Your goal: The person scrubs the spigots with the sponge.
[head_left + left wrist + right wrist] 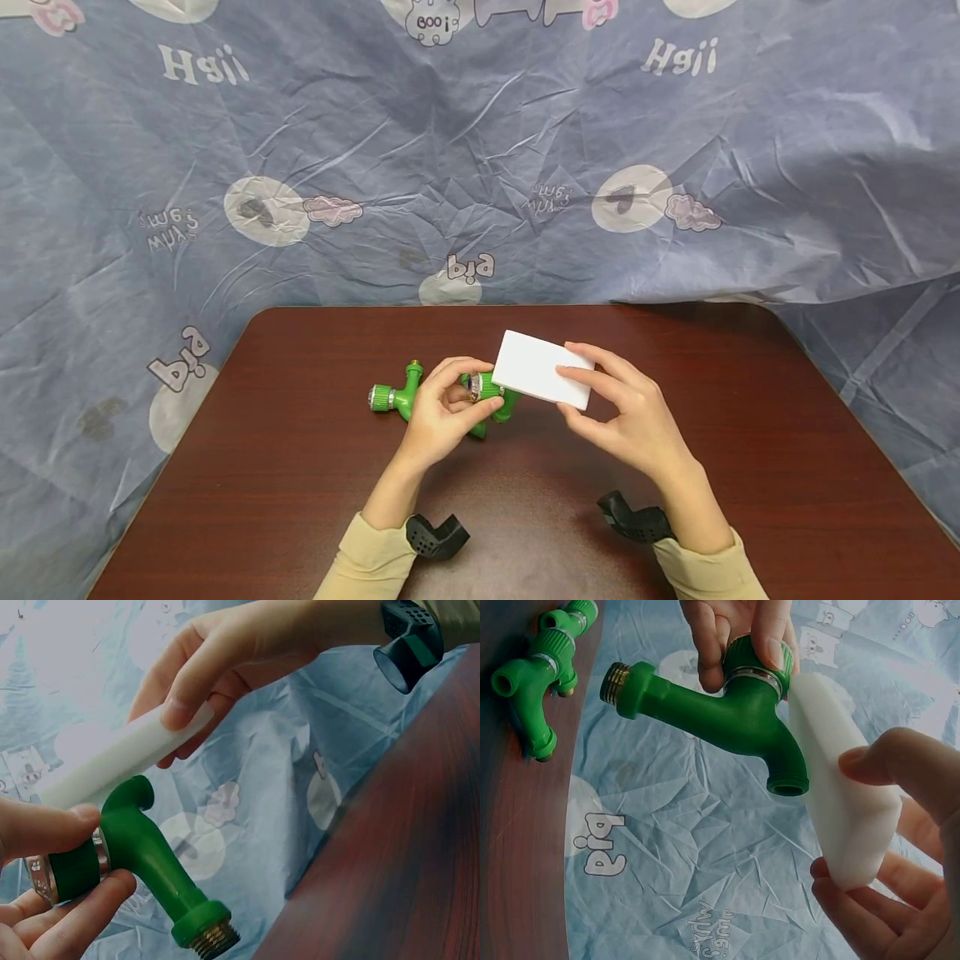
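Note:
My left hand (441,410) pinches a green faucet (154,862) by its ribbed knob, thumb on one side and fingers on the other. The faucet is raised over the table, its brass threaded end pointing away from the knob. In my right hand (630,408) is a white rectangular sponge (536,367), gripped at one end between thumb and fingers. The sponge's far end lies right against the faucet, beside the knob and spout in the right wrist view. From the head camera, the sponge hides part of the faucet.
On the dark wood table (300,500), more green faucets (532,690) lie left of and behind my left hand, partly hidden by it in the head view. A blue-grey printed cloth (450,167) hangs behind the table's far edge. Black wrist mounts (437,537) sit on both forearms.

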The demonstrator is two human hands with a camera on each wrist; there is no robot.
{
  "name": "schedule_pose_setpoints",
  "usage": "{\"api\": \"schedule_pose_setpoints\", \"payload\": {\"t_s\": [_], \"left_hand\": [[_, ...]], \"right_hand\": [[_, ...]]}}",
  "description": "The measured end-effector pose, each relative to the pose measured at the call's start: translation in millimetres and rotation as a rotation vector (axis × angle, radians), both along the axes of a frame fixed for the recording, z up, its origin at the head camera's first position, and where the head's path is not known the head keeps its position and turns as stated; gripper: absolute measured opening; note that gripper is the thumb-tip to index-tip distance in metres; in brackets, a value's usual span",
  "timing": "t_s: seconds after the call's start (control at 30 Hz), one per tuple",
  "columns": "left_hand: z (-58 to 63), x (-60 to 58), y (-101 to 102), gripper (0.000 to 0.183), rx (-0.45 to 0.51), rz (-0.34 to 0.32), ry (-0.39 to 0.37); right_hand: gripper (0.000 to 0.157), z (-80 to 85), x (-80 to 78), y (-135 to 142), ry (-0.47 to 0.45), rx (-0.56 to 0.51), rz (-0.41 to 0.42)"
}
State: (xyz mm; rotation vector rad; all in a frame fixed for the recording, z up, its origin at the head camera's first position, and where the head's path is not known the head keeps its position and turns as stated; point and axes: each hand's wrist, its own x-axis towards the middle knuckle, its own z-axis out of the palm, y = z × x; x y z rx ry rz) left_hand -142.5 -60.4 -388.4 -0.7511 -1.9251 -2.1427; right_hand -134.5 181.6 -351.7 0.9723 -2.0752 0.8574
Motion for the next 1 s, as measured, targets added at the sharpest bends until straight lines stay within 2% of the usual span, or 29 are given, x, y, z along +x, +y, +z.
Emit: {"api": "schedule_pose_setpoints", "payload": {"t_s": [0.13, 0.3, 0.4, 0.5, 0.67, 0.8, 0.9, 1.0], "left_hand": [[7.8, 3.8, 0, 0.042, 0.007, 0.037, -0.056], [25.3, 13.0, -1, 0.041, -0.063, 0.124, -0.082], [29.1, 15.0, 0, 0.039, -0.111, 0.184, -0.075], [29.9, 15.2, 0, 0.038, -0.128, 0.214, -0.073], [29.3, 14.1, -1, 0.035, -0.078, 0.160, -0.090], [13.3, 5.2, -3, 0.037, 0.008, 0.079, -0.050], [1.3, -1.0, -3, 0.041, 0.068, 0.018, -0.037], [1.4, -0.9, -4, 0.043, 0.078, -0.012, -0.074]], "right_hand": [[0.030, 0.1, 0.1, 0, 0.028, 0.017, -0.019], [0.030, -0.3, -0.2, -1, 0.065, 0.017, -0.093], [0.030, -0.3, -0.3, -1, 0.067, -0.005, -0.088], [0.030, 0.4, -0.1, -2, 0.065, -0.011, -0.058], [0.030, 1.9, 0.8, -3, 0.059, -0.011, -0.012], [0.030, 1.5, 1.3, -4, 0.044, 0.001, 0.009], [0.029, -0.1, 0.5, -3, 0.041, 0.026, -0.006], [0.029, -1.2, -0.4, -3, 0.048, 0.047, -0.029]]}}
